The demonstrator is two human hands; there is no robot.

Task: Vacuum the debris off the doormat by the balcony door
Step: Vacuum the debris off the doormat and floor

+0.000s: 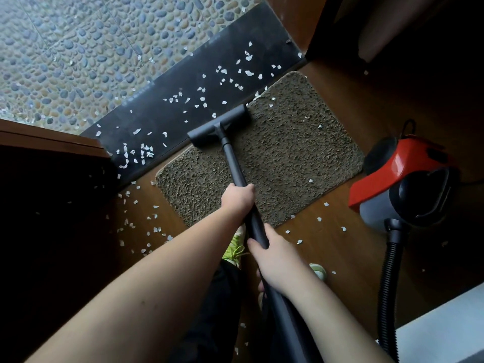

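Doormat is lying on the wood floor against the dark threshold. You are gripping the wand with left hand ahead of right hand, steering the nozzle along its far edge, where scraps are gathering.

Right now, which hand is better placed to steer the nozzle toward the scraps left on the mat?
Left. The left hand grips the wand nearer the nozzle; the right hand holds further back.
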